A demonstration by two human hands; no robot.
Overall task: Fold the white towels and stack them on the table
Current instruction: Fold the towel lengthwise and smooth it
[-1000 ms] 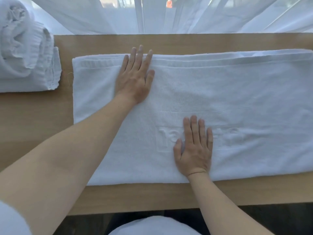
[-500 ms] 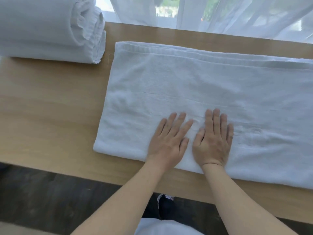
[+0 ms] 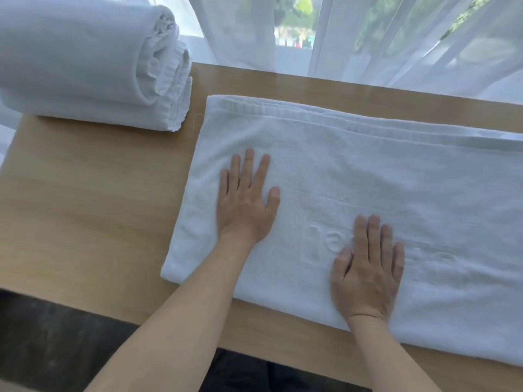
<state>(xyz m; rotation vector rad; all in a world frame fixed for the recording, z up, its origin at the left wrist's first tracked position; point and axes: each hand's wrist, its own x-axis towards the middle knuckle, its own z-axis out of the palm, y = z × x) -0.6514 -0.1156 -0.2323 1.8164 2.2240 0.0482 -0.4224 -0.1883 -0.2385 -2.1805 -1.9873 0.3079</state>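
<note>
Sheer white curtains (image 3: 368,38) hang across a bright window behind a light wooden table (image 3: 85,216), which carries all the work. At its far left corner sits a stack of white towels (image 3: 85,66): what looks like a flat folded layer underneath and a fat, loosely rolled or folded bundle on top, its layered ends facing the middle of the table. That pile reads as the finished part of the job, though how many towels it holds cannot be told from here. Just beside it, apart by a narrow strip of bare wood, a large white towel (image 3: 368,179) lies flat and runs off the right edge of the view. It appears already doubled lengthwise, since a second hemmed edge shows along its far side and its near edge looks rounded like a fold. The left hand (image 3: 246,205) rests palm down on the towel near its left end, fingers straight and slightly spread, thumb out to the side. Further right and nearer the table's front edge, the right hand (image 3: 365,275) also lies flat on the cloth, fingers straight and close together, covering part of some embossed lettering (image 3: 322,244) woven into the pile. Neither hand grips anything; both seem to be pressing the fabric smooth. By my reading, this towel is at an early fold: it likely needs its long length brought over once or twice more, then a lift onto the pile at left.
</note>
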